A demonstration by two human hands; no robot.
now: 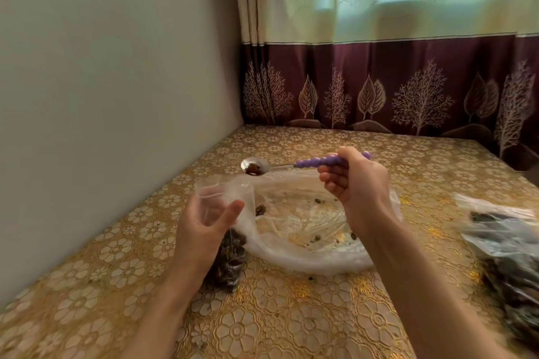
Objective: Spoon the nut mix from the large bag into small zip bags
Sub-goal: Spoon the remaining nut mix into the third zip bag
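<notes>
Clear, thin plastic made up nearly everything the task dealt with, and only one view, from the head camera, showed it.

From the head camera, the left hand was curled around the upper part of a small zip bag, thumb and fingers spread to keep its mouth propped open; the bag's lower half, already packed with dark nut mix, hung down to the tablecloth. The right hand was closed on the purple beaded handle of a spoon, whose metal bowl carried a small load of nuts and hovered just beyond and above the open mouth, not yet over it.

Between the hands lay the large bag, flattened and almost empty, with only a few stray pieces and crumbs left inside. At the right edge, blurred, sat a pile of filled bags; how many could not be told.

The small bag looked limp and slippery, likely to fold shut unless held at the rim, so the grip near the zip seemed the right place; its filled bottom probably gave it enough weight to hang straight. The nuts appeared loose and light, apt to roll off a tilted spoon. The large bag seemed too floppy to scoop from without pinning an edge.
</notes>
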